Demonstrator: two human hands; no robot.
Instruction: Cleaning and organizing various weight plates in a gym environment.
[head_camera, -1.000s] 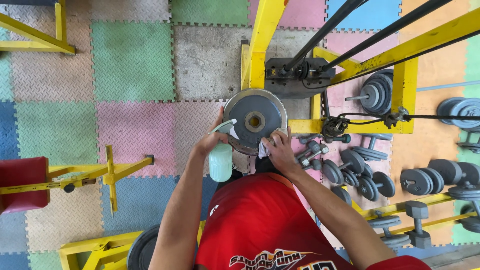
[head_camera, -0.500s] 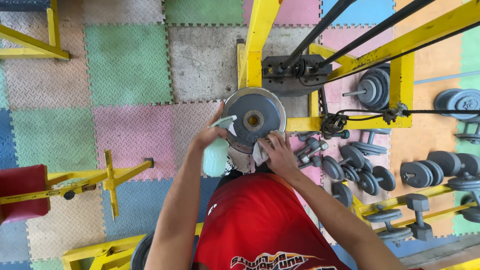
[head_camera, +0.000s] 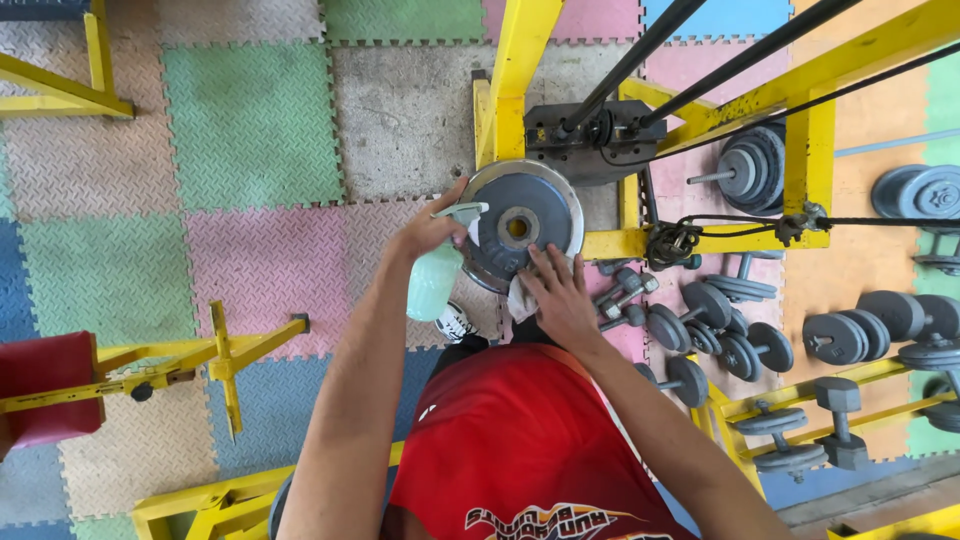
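Note:
A round grey weight plate (head_camera: 522, 225) stands on edge against the yellow machine frame (head_camera: 510, 90). My left hand (head_camera: 428, 232) grips a pale green spray bottle (head_camera: 434, 277), its nozzle pointing at the plate's left side. My right hand (head_camera: 560, 292) lies flat on the plate's lower rim and presses a white cloth (head_camera: 520, 298) against it. Below both arms, a red shirt (head_camera: 520, 450) fills the bottom middle of the view.
Coloured foam floor tiles (head_camera: 250, 130) cover the ground. Several grey dumbbells (head_camera: 720, 330) lie on a yellow rack at the right. More weight plates (head_camera: 750, 165) hang on the frame. A red padded bench (head_camera: 45, 385) on yellow bars sits at the left.
My right hand with the cloth has slid a little along the plate's lower rim. The spray bottle stays held at the plate's left side.

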